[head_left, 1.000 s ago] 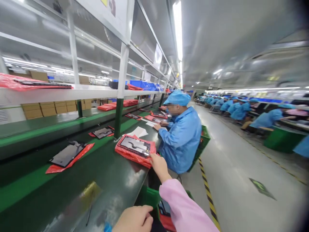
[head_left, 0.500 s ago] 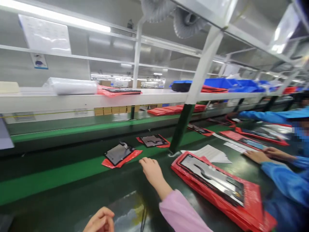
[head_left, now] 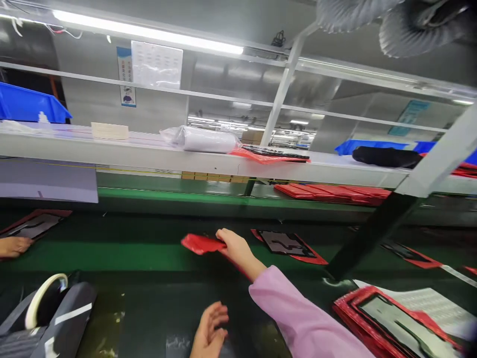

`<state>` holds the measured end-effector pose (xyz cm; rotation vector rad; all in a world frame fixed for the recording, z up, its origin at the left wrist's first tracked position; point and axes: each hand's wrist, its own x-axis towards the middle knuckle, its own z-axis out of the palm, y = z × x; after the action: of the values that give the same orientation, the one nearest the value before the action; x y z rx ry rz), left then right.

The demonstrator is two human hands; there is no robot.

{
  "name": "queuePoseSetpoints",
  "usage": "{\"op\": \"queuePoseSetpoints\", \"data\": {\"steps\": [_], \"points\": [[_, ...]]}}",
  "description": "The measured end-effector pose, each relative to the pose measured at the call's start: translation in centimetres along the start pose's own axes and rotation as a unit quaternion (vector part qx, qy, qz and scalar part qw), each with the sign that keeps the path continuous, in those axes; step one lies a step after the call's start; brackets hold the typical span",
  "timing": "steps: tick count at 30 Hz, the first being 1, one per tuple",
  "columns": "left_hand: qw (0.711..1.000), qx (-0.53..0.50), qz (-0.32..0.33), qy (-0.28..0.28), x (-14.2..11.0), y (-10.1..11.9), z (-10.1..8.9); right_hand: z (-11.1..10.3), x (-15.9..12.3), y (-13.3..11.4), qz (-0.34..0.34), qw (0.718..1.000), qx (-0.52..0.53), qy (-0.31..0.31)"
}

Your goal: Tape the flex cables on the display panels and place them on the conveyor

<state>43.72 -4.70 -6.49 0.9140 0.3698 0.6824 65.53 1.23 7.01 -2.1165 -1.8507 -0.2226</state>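
Currently | red pouch (head_left: 201, 244) clamped in right hand (head_left: 237, 250) | beyond loosely spread left hand (head_left: 209, 329)

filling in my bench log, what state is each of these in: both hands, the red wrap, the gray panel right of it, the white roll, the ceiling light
right hand: gripping
red wrap: in the right hand
left hand: fingers loosely curved, nothing visible in it
gray panel: lying flat
white roll: on its side
ceiling light: on
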Motion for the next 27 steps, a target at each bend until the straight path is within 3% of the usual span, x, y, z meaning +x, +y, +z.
{"op": "queuePoseSetpoints", "data": {"steps": [3, 6, 9, 12, 15, 17, 18, 20, 22, 24, 27], "points": [[0.992, 0.062, 0.101, 0.048, -0.8, 2.1, 0.7, -2.4, -1.0, -4.0, 0.007, 0.996, 0.067, 0.064], [0.953, 0.202, 0.202, 0.097, -2.3, 4.1, 2.6, -3.9, -4.2, -9.2, 0.013, 0.982, 0.140, 0.126], [0.909, 0.284, 0.252, 0.175, -4.0, 5.7, 4.3, -5.4, -8.6, -14.2, 0.009, 0.931, 0.311, 0.190], [0.922, 0.204, 0.227, 0.237, -5.9, 6.9, 4.7, -7.8, -12.6, -16.3, -0.057, 0.869, 0.474, 0.129], [0.934, 0.158, 0.199, 0.250, -8.0, 7.7, 4.1, -9.5, -15.4, -13.9, -0.091, 0.841, 0.522, 0.111], [0.954, 0.116, 0.174, 0.216, -9.3, 7.7, 4.0, -9.1, -16.5, -11.0, -0.019, 0.857, 0.491, 0.159], [0.965, 0.082, 0.154, 0.196, -9.9, 7.5, 4.0, -8.3, -16.9, -9.6, 0.029, 0.865, 0.472, 0.164], [0.980, 0.006, 0.113, 0.166, -10.7, 6.7, 4.2, -5.7, -17.8, -7.3, 0.106, 0.868, 0.472, 0.114], [0.984, -0.050, 0.092, 0.147, -11.1, 5.4, 4.5, -2.6, -19.0, -5.8, 0.165, 0.843, 0.511, 0.046], [0.985, -0.078, 0.088, 0.126, -11.0, 4.1, 4.5, 0.3, -20.5, -4.9, 0.222, 0.814, 0.537, 0.025], [0.986, -0.085, 0.071, 0.127, -10.5, 2.4, 4.4, 3.2, -22.9, -4.4, 0.282, 0.813, 0.509, 0.019]]}}
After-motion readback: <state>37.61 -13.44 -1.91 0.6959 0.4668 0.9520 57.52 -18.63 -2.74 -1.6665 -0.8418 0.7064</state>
